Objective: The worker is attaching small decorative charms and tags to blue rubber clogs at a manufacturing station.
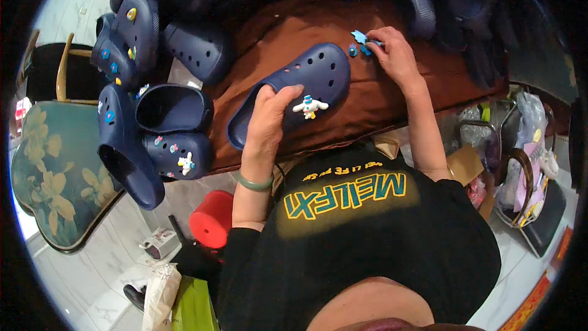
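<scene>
A navy clog [318, 76] with holes in its toe lies slanted over the brown cloth. My left hand [267, 116] grips it at the foot opening, thumb on top and fingers out of sight inside or beneath. One white, long-eared figure charm [310, 106] with a blue hat sits on the clog's near side. To the right, my right hand [395, 55] pinches a small light-blue charm [360, 37] between thumb and fingers, low over the cloth. Another small dark-blue charm [353, 51] lies just beside those fingertips.
Several navy clogs, many with charms, are heaped at the left, including a long clog [130, 147]. More dark clogs [422, 9] lie at the far right. Brown cloth [294, 21] covers the table. A floral chair [61, 171], a red stool [211, 219] and bags [520, 190] stand around it.
</scene>
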